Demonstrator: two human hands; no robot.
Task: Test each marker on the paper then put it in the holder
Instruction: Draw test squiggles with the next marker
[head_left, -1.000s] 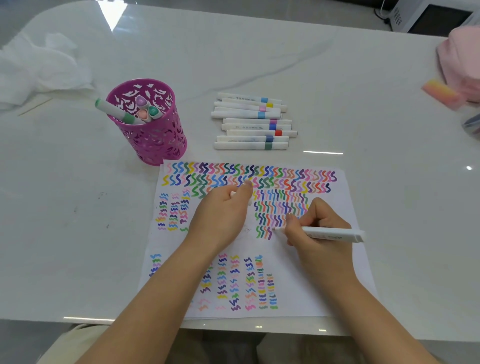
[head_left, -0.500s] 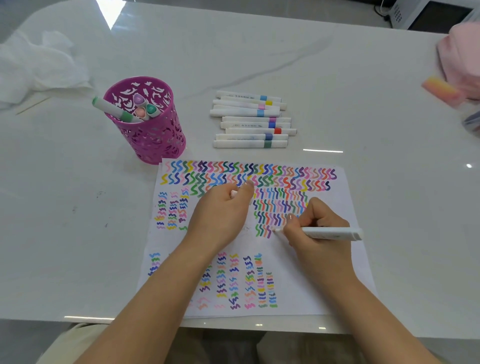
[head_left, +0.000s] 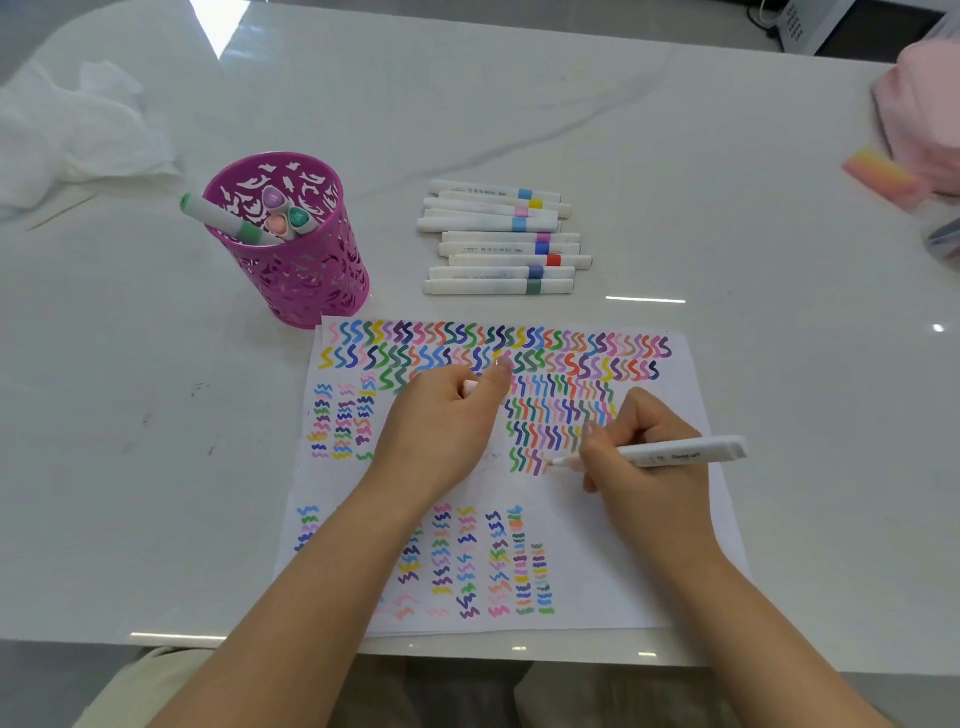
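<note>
White pink-tipped marker (head_left: 675, 453) gripped in right hand (head_left: 644, 467), tip testing on squiggle-filled paper (head_left: 597, 545); left hand (head_left: 441, 431) pinches small cap (head_left: 470, 387). Next: recap, into magenta cut-out holder (head_left: 311, 280).

We see the right hand (head_left: 644, 467) gripping a white marker (head_left: 680, 453), its pinkish tip touching the paper (head_left: 597, 545) just beside the lowest row of squiggles. The left hand (head_left: 441, 431) rests on the sheet, fingers curled round a small pale piece (head_left: 470, 387). Beyond the paper we find the magenta holder (head_left: 311, 280), with markers inside, and nine loose markers (head_left: 498, 236) lying side by side on the white table (head_left: 130, 467).
</note>
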